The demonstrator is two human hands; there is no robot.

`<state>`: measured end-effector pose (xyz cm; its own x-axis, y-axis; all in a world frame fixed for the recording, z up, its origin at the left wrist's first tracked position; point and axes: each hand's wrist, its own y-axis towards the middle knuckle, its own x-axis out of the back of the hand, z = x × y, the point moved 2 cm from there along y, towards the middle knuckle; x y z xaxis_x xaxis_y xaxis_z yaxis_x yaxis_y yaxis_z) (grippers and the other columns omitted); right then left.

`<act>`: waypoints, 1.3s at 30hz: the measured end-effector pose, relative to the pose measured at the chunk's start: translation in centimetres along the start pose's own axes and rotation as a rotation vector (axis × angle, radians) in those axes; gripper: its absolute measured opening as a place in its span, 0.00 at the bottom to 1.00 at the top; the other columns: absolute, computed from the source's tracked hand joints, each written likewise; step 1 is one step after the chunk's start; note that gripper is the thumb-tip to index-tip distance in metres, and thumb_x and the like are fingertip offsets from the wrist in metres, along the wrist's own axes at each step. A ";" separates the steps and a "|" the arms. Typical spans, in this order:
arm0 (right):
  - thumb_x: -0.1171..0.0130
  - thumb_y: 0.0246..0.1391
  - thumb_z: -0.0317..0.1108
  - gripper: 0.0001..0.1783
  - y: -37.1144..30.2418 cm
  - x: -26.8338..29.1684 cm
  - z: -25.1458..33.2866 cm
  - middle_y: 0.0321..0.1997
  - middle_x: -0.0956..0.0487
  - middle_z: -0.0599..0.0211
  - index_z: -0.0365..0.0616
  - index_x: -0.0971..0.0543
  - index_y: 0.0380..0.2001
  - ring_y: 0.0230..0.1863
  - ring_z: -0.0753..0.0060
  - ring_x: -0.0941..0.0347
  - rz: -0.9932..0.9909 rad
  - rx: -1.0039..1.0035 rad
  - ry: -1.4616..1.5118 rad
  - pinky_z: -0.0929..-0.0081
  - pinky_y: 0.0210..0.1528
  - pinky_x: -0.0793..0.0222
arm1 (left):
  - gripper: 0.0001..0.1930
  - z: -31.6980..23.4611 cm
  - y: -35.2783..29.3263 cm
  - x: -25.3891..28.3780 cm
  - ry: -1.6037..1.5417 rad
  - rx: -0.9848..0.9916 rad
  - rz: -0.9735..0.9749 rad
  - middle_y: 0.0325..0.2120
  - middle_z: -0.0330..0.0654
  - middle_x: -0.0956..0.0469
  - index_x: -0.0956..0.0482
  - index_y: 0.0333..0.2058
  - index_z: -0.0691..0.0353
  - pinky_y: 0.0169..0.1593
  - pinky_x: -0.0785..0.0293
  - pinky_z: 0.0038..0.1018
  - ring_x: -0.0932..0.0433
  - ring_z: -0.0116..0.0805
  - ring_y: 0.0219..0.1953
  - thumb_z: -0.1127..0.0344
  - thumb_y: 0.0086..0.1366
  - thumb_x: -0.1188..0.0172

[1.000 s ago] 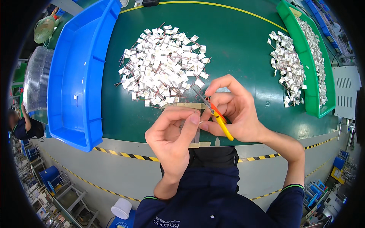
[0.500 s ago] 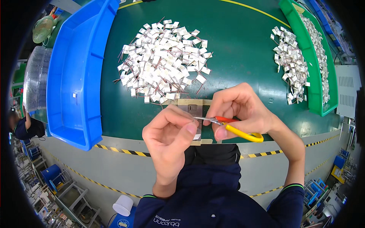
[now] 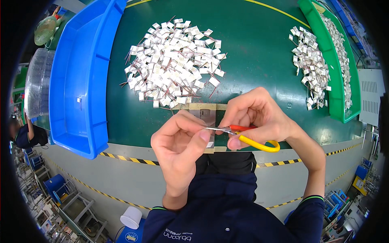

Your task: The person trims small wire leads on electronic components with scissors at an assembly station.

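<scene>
My left hand [image 3: 180, 141] is closed, thumb and forefinger pinched together; what is between them is too small to make out. In my right hand [image 3: 259, 121] is a scissors-like hand tool [image 3: 259, 143] with one yellow and one red handle. Its slim metal tip reaches left to the fingertips of my left hand. Below both hands lies a small plate [image 3: 207, 115] taped to the table. A small white piece [image 3: 210, 144] shows beside my left thumb; whether it is held or lying there I cannot tell.
A large pile of white connectors with dark wires [image 3: 170, 65] covers the green table [image 3: 255, 52] ahead. A blue bin [image 3: 77, 89] stands left, with one small piece inside. At right, a smaller connector pile [image 3: 310, 65] lies beside a green bin [image 3: 336, 81] holding many more.
The tool's tip has turned slightly at my left fingertips. Both hands keep nearly the same place and grip, and the whole view has shifted a little.
</scene>
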<state>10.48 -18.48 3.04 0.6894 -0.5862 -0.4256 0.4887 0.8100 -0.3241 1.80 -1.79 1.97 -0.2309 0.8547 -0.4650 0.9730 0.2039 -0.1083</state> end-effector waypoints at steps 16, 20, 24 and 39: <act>0.39 0.42 0.14 0.09 -0.1 0.1 -0.3 0.23 0.20 0.57 0.26 0.22 0.32 0.20 0.82 0.24 -0.027 0.061 0.027 0.92 0.17 0.37 | 0.03 -0.2 0.0 0.3 0.041 -0.026 0.013 0.27 0.43 0.25 0.27 0.26 0.72 0.35 0.34 0.19 0.29 0.25 0.29 0.81 0.55 0.41; 0.41 0.48 0.19 0.08 -0.2 1.2 0.5 0.20 0.22 0.56 0.27 0.23 0.34 0.11 0.81 0.31 -0.094 0.187 0.116 0.88 0.09 0.43 | 0.02 -0.4 -0.1 0.5 0.070 -0.023 0.026 0.27 0.44 0.25 0.27 0.25 0.71 0.35 0.33 0.20 0.29 0.26 0.29 0.81 0.54 0.42; 0.41 0.52 0.24 0.08 0.1 1.2 1.0 0.18 0.23 0.59 0.30 0.23 0.35 0.06 0.83 0.37 -0.182 0.238 0.123 0.87 0.07 0.48 | 0.04 -2.6 0.3 1.6 0.208 -0.292 -0.062 0.29 0.45 0.24 0.25 0.28 0.68 0.37 0.33 0.23 0.28 0.29 0.31 0.79 0.53 0.38; 0.36 0.48 0.21 0.12 0.9 1.0 0.1 0.21 0.23 0.70 0.34 0.25 0.37 0.15 0.90 0.32 -0.400 0.224 -0.082 0.89 0.15 0.41 | 0.13 -1.2 1.5 3.9 1.330 -0.737 -0.068 0.38 0.41 0.27 0.29 0.18 0.56 0.45 0.38 0.38 0.34 0.47 0.41 0.78 0.35 0.33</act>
<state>11.68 -18.29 2.41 0.4584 -0.8576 -0.2333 0.8224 0.5088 -0.2545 2.31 2.44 1.09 -0.4998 0.5479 0.6708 0.8355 0.1009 0.5401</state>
